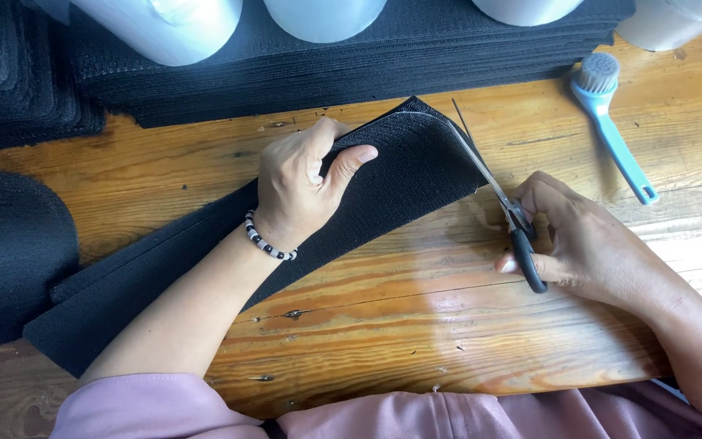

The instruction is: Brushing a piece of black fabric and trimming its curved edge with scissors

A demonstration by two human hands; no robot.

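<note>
A long strip of black mesh fabric [205, 252] lies slantwise across the wooden tabletop [448, 325], its far end lifted and curled. That end already shows a rounded edge, so the trimming looks well begun; the near left end remains square and uncut. The left hand [298, 191] has its grip clamped on the curled end. The right hand [582, 236] has its grip closed around black-handled scissors [497, 199], blades at the fabric's right edge.
</note>
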